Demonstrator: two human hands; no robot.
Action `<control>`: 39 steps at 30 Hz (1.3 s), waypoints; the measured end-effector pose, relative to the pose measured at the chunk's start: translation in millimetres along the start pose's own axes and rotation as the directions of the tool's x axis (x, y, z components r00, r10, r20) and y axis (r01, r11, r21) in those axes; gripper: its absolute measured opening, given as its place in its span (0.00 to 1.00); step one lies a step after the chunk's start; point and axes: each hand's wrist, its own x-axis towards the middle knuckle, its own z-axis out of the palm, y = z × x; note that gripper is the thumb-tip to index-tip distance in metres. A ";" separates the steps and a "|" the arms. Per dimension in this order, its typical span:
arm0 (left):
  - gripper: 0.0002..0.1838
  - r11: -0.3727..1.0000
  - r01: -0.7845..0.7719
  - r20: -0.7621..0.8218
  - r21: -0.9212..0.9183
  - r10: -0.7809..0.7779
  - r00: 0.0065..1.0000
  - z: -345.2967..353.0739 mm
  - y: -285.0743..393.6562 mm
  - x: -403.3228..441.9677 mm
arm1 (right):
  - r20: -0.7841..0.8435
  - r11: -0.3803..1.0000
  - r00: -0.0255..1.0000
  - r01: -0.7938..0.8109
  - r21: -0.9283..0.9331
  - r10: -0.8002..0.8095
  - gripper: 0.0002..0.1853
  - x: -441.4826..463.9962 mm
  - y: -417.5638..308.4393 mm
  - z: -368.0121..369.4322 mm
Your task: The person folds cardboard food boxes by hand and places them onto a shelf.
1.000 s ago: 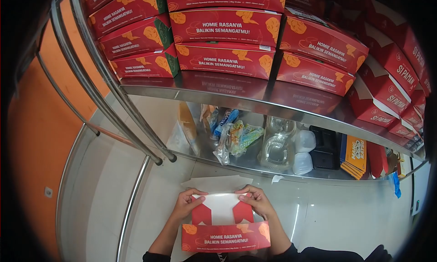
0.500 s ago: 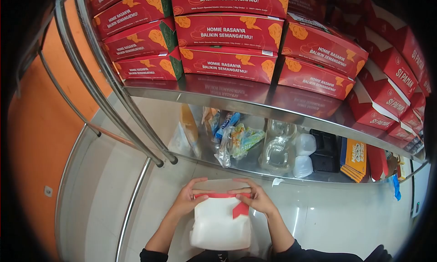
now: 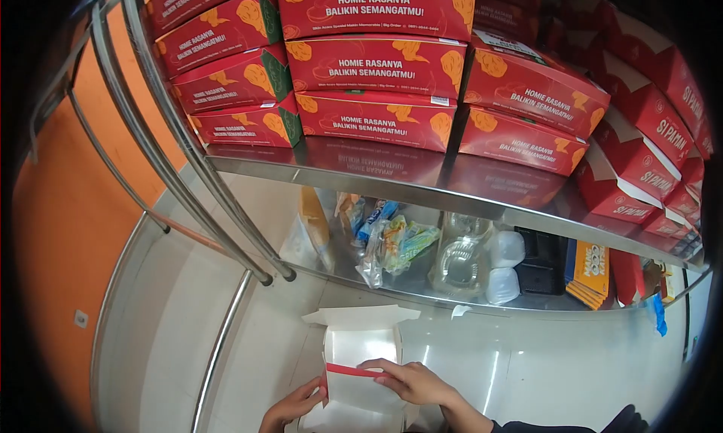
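A cardboard food box (image 3: 363, 346) stands open low in front of me, its white inside showing and its far flap folded outward. A red-edged panel crosses its middle. My right hand (image 3: 418, 382) is closed on that red edge, fingers on top and thumb on the near side. At the box's near left side, my left hand (image 3: 297, 404) grips the cardboard with its fingertips. The sleeve and the bottom of the frame cut off part of each arm and the nearest part of the box.
Stacked red printed boxes (image 3: 376, 64) fill the steel shelf (image 3: 422, 192) ahead. On the lower shelf lie plastic packets (image 3: 407, 241), clear containers (image 3: 459, 260), white foam boxes (image 3: 504, 267), black trays (image 3: 542, 260) and yellow cartons (image 3: 587, 271). Metal rails (image 3: 169, 162) stand at left beside an orange wall (image 3: 60, 260).
The box has opened out, its inside and far flap now showing. My right hand moved down and inward to the red edge; my left hand dropped to the near left side.
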 end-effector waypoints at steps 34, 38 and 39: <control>0.36 0.971 -0.124 0.454 0.207 0.017 0.891 162.4 123.5 111.9 | -0.153 0.719 0.762 -0.495 0.488 0.629 0.12 -188.7 82.9 -161.7; 0.33 0.919 -0.054 0.412 0.390 -0.122 0.903 206.8 84.2 198.5 | -0.312 0.727 0.670 -0.525 0.443 0.674 0.11 -222.6 145.3 -144.6; 0.29 0.896 -0.065 0.301 0.440 -0.079 0.950 213.6 59.9 227.3 | -0.402 0.741 0.623 -0.543 0.396 0.671 0.11 -229.4 159.1 -138.3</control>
